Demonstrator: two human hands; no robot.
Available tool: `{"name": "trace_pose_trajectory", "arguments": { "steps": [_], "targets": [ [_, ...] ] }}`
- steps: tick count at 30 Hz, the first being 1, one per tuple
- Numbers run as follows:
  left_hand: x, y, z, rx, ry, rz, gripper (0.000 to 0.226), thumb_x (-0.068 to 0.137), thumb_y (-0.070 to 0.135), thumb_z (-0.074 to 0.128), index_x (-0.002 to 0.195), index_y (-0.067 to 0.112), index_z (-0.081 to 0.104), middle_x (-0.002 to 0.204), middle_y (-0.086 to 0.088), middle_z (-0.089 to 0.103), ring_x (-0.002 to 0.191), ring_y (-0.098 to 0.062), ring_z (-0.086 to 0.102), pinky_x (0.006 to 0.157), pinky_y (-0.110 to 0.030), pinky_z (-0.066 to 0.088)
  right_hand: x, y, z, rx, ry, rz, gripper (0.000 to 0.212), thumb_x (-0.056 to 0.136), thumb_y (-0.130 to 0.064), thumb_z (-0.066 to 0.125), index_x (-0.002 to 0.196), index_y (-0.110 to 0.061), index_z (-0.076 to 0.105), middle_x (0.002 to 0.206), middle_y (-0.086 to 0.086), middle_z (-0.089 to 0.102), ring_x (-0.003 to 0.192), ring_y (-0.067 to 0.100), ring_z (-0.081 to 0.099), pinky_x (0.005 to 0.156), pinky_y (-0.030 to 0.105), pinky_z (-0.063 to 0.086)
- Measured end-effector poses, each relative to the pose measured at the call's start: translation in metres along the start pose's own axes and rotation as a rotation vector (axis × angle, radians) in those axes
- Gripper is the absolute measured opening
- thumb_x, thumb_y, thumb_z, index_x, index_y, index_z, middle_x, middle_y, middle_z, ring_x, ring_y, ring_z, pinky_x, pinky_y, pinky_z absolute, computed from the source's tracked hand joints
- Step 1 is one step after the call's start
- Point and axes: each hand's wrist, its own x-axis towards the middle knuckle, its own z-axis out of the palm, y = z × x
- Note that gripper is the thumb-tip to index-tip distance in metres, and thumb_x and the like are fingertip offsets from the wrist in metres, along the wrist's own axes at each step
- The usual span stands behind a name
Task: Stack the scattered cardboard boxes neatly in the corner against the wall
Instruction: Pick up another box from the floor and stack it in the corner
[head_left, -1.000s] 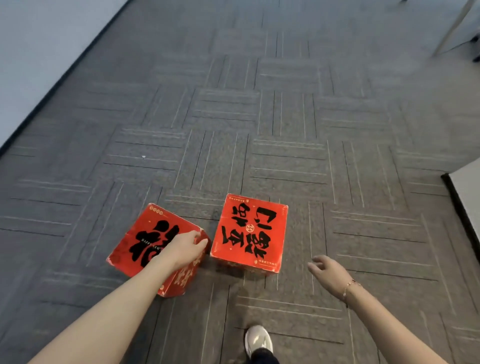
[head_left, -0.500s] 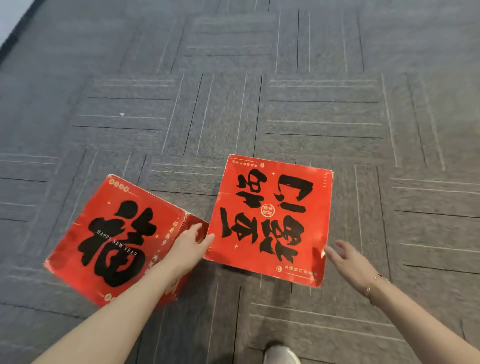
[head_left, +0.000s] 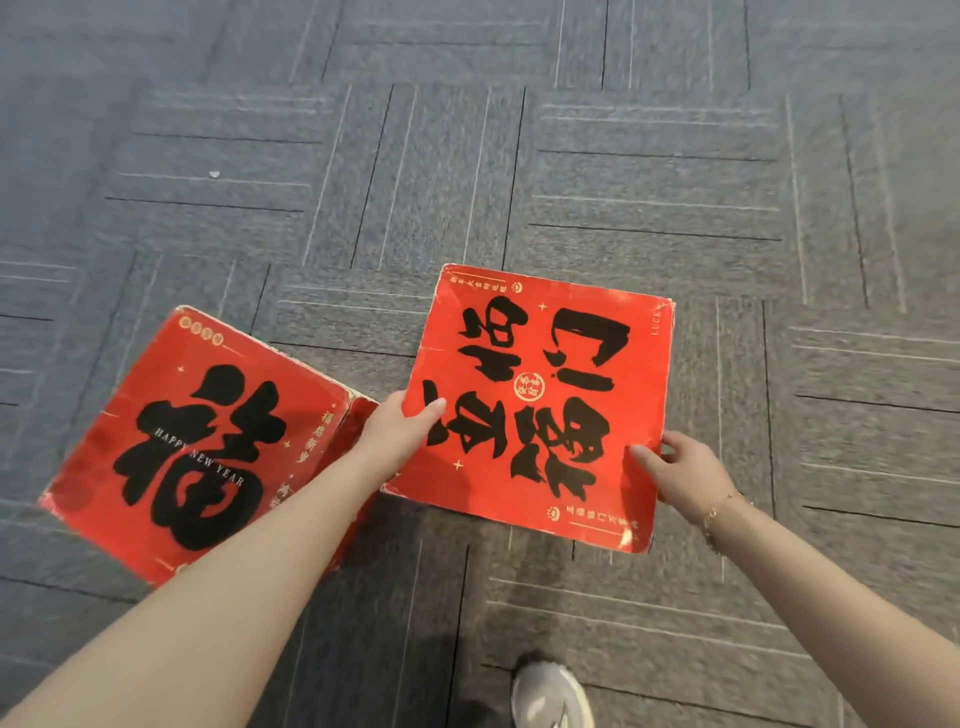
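Observation:
Two red cardboard boxes with black characters stand on the grey carpet. The right box shows its top face, turned upside down to me. My left hand grips its left edge, thumb lying on the top. My right hand grips the right edge near the front corner, thumb on top and fingers down the side. The left box, printed "HAPPY NEW YEAR", sits just left of it, partly hidden under my left forearm, and no hand touches it.
Grey carpet tiles with line patterns spread all around. My shoe shows at the bottom edge, just behind the right box. No wall or corner is in view.
The view came closer over the boxes. My left hand left the left box and took the right box's left edge. My right hand reached in and closed on its right edge.

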Motion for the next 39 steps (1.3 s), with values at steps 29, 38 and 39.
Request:
{"name": "trace_pose_trajectory", "arguments": {
  "steps": [29, 38, 39],
  "targets": [
    [-0.303, 0.112, -0.321, -0.250, 0.436, 0.128, 0.057, 0.083, 0.044, 0.068, 0.130, 0.015, 0.055, 0.135, -0.004, 0.056, 0.130, -0.022, 0.046, 0.103, -0.038, 0.040, -0.305, -0.384, -0.121, -0.095, -0.003, -0.461, 0.024, 0.090, -0.030, 0.058, 0.110, -0.020, 0.067, 0.102, 0.002, 0.070, 0.090, 0.020, 0.065, 0.081, 0.032, 0.051],
    [-0.475, 0.056, -0.431, -0.304, 0.702, 0.026, 0.060, 0.086, 0.038, 0.067, 0.135, 0.008, 0.049, 0.140, -0.009, 0.050, 0.131, -0.028, 0.043, 0.101, -0.037, 0.039, -0.461, -0.465, -0.062, -0.210, -0.227, -0.671, 0.014, 0.092, -0.030, 0.053, 0.091, -0.019, 0.061, 0.089, -0.003, 0.066, 0.078, 0.016, 0.064, 0.068, 0.025, 0.050],
    [-0.497, 0.046, -0.440, -0.329, 0.728, 0.014, 0.054, 0.086, 0.037, 0.067, 0.129, 0.008, 0.055, 0.132, -0.008, 0.056, 0.128, -0.028, 0.047, 0.094, -0.032, 0.043, -0.478, -0.471, -0.051, -0.239, -0.255, -0.692, 0.019, 0.091, -0.030, 0.054, 0.089, -0.014, 0.063, 0.088, -0.001, 0.069, 0.079, 0.019, 0.065, 0.069, 0.026, 0.050]
  ]
}}
